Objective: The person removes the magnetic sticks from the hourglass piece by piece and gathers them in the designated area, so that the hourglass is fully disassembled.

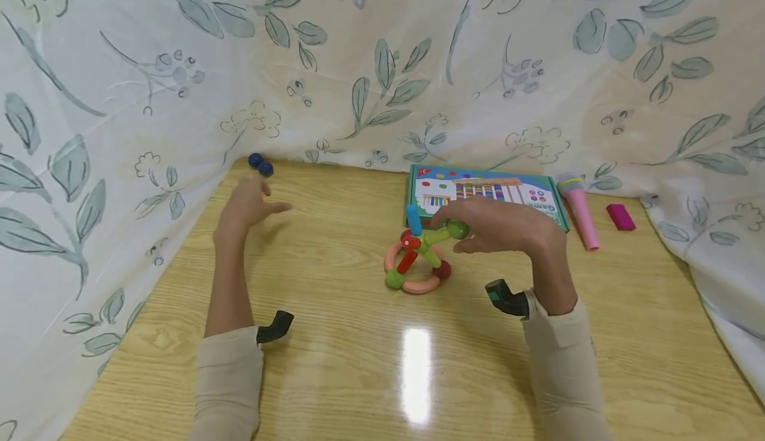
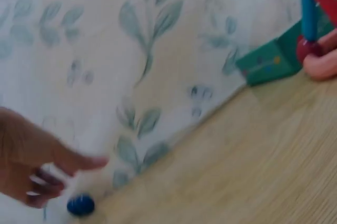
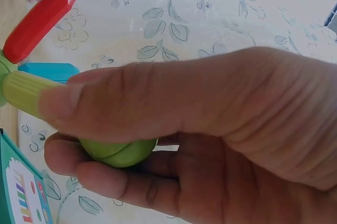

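My right hand (image 1: 505, 223) holds a magnetic stick-and-ball toy by a green ball (image 1: 459, 230) and its light-green stick (image 3: 23, 91). The right wrist view shows the thumb on the stick and curled fingers under the ball. The toy has a ring of curved pink sticks (image 1: 422, 286) at its base, with a red stick (image 1: 408, 262) and a blue stick (image 1: 414, 219) above. Over the left part of the table, my left hand (image 1: 242, 210) holds nothing, its thumb extended. Two dark-blue balls (image 1: 260, 164) lie just beyond it at the back corner.
Behind the toy lies a flat, printed game box (image 1: 487, 192). To its right are a pink toy microphone (image 1: 581, 215) and a magenta block (image 1: 621, 217). A leaf-patterned cloth (image 1: 358, 62) hangs along the back and sides of the wooden table (image 1: 335, 361).
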A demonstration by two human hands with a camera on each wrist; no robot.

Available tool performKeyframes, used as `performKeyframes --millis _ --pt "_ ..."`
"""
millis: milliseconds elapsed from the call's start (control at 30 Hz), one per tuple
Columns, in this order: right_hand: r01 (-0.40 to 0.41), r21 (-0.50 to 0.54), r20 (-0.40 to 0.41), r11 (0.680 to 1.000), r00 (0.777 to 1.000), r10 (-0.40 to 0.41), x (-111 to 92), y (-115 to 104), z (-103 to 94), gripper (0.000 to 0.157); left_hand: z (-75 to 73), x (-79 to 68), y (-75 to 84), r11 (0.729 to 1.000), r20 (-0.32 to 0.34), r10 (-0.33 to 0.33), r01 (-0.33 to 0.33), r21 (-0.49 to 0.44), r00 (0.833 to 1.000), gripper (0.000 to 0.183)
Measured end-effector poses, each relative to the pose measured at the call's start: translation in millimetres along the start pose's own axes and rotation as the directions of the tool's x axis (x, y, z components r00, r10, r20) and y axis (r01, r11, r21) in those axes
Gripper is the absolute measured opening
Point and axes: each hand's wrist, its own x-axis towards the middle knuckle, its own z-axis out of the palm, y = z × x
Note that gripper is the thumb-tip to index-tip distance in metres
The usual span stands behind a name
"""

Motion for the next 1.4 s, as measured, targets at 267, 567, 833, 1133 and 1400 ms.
performKeyframes --millis 267,567,833,1133,1400 --pt "0.007 -0.018 -0.049 1.000 0.999 -0.008 -3.7 1.6 -1.9 0.030 56.6 7.0 113.9 0.817 0.388 0.575 -0.479 -0.322 0.720 0.040" --pt "0.013 -0.013 -0.058 1.000 0.998 -0.014 -1.2 2.3 -2.6 0.025 120.1 10.5 147.7 0.719 0.326 0.639 -0.392 -0.574 0.697 0.044" --pt "0.098 0.048 -0.092 0.994 0.991 -0.094 -4.6 11.8 -5.4 0.035 131.4 14.1 149.8 0.677 0.276 0.636 -0.350 -0.647 0.720 0.031" --pt "0.200 0.073 -0.065 0.977 0.979 -0.195 4.6 12.9 -2.5 0.037 132.2 13.0 155.1 0.680 0.261 0.627 -0.352 -0.643 0.734 0.020" --pt "0.190 0.075 -0.059 0.979 0.981 -0.185 10.0 14.3 -1.3 0.046 115.3 8.7 153.7 0.756 0.319 0.598 -0.386 -0.528 0.735 0.047"
